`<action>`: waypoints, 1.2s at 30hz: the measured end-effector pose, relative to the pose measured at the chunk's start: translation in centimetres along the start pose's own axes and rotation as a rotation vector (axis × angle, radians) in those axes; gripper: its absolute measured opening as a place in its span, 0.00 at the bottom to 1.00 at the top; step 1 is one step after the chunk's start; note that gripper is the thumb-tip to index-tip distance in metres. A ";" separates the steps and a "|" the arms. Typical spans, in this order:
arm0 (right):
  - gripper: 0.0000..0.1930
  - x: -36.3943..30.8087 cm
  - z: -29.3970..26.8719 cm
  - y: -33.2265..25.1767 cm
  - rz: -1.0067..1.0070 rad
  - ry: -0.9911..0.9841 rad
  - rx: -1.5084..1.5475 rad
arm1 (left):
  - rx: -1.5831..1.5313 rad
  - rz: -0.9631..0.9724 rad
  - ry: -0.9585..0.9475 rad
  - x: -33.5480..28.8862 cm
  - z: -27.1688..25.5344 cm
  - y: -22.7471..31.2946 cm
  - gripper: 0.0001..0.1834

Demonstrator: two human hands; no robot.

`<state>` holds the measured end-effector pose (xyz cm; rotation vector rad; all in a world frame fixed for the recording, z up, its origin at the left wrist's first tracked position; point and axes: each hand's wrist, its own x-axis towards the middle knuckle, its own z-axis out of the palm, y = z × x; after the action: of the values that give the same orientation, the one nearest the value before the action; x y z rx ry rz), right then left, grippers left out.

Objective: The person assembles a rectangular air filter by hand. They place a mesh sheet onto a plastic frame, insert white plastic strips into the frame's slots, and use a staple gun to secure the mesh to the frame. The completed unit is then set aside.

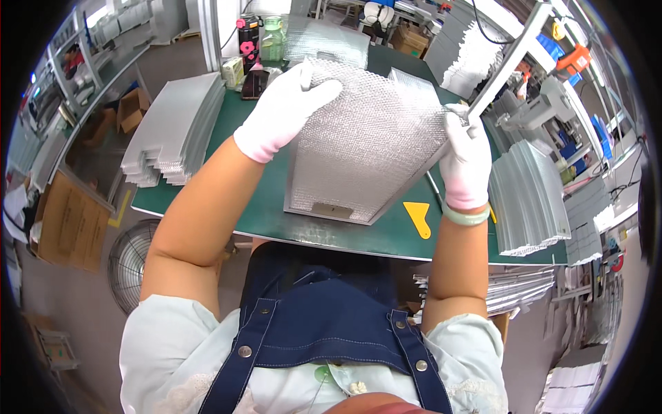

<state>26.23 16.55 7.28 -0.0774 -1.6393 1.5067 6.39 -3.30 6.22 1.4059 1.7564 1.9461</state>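
At the left of the frame, stacked ribbed metal sheets (176, 127) are seen on the green table (255, 207). At centre, a rectangular mesh filter panel (365, 148), crinkled and silvery, is held tilted above the table. Its upper left edge is gripped by the gloved left hand (283, 107); its right corner is clasped by the gloved right hand (465, 159), fingertips hidden. A yellow plastic scraper (418, 217) lies lower right.

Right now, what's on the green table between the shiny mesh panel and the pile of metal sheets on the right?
A yellow plastic scraper lies there on the green table, between the mesh panel and the right-hand sheet stack, seen in the head view.
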 end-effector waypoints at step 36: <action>0.28 2.2 -1.6 -7.2 -0.076 -0.451 -0.354 | -0.273 -0.013 -0.099 -3.0 2.6 5.6 0.16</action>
<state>29.47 17.18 14.26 0.1410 -2.2326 1.2163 12.40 -5.13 9.06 1.3656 1.3915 1.9816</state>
